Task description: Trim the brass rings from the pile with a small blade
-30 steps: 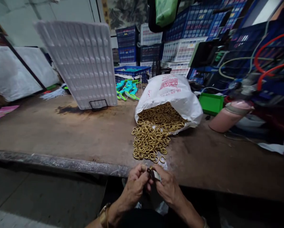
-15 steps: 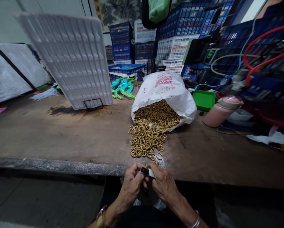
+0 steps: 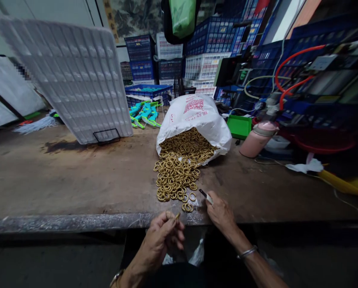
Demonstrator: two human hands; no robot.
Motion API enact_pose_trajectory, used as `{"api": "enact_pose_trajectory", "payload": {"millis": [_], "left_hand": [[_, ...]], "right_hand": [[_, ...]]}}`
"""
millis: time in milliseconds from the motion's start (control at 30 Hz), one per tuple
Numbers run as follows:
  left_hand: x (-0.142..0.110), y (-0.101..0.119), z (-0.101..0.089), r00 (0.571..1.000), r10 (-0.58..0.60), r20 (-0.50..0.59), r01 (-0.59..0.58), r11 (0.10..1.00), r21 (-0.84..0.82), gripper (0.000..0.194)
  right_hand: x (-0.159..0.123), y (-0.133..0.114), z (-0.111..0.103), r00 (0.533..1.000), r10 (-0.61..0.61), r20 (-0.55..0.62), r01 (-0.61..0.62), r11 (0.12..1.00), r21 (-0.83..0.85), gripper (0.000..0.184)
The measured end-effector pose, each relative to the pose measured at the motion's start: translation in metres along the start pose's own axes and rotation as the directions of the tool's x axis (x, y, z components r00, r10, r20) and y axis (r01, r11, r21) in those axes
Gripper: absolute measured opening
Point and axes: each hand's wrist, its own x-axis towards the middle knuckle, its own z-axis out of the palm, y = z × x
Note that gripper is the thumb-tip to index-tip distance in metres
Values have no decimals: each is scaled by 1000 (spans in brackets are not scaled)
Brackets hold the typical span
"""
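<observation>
My left hand is at the table's front edge, thumb and fingertip pinching a gold ring seen almost edge-on. To the right, my right hand is closed around a small knife-like tool with a dark, flat end and a white part by the fingers. That dark end points toward a heap of gold rings, without touching it. The heap spills from the mouth of a white sack lying on its side. A few loose rings lie between my hands and the heap.
A ribbed white plastic sheet stands in a black wire holder at left. Teal and green plastic pieces lie behind it. Right of the sack are a green tray and a pink bottle. Stacked crates fill the back.
My hands have come apart. The right has moved right and forward with the tool, while the left stays low with the ring. The whole scene has shifted left as the view turned.
</observation>
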Motion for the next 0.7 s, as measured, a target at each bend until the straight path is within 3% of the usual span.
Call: {"api": "enact_pose_trajectory", "payload": {"millis": [167, 300, 500, 600, 700], "left_hand": [[7, 1, -5, 995, -29, -92, 21, 996, -88, 20], [10, 1, -10, 997, -42, -59, 30, 981, -190, 15], [19, -5, -19, 992, -126, -27, 110, 934, -340, 21], [24, -9, -18, 988, -139, -75, 109, 944, -310, 26], [29, -11, -14, 986, -106, -125, 84, 982, -167, 25]], "right_hand": [[3, -14, 1, 997, -76, -10, 77, 997, 24, 18], [6, -27, 3, 988, -154, 30, 154, 988, 2, 24], [14, -26, 5, 987, -149, 65, 147, 989, 29, 14], [16, -20, 8, 991, -121, 54, 117, 990, 78, 13], [14, -19, 11, 992, -123, 15, 116, 966, 233, 10]]}}
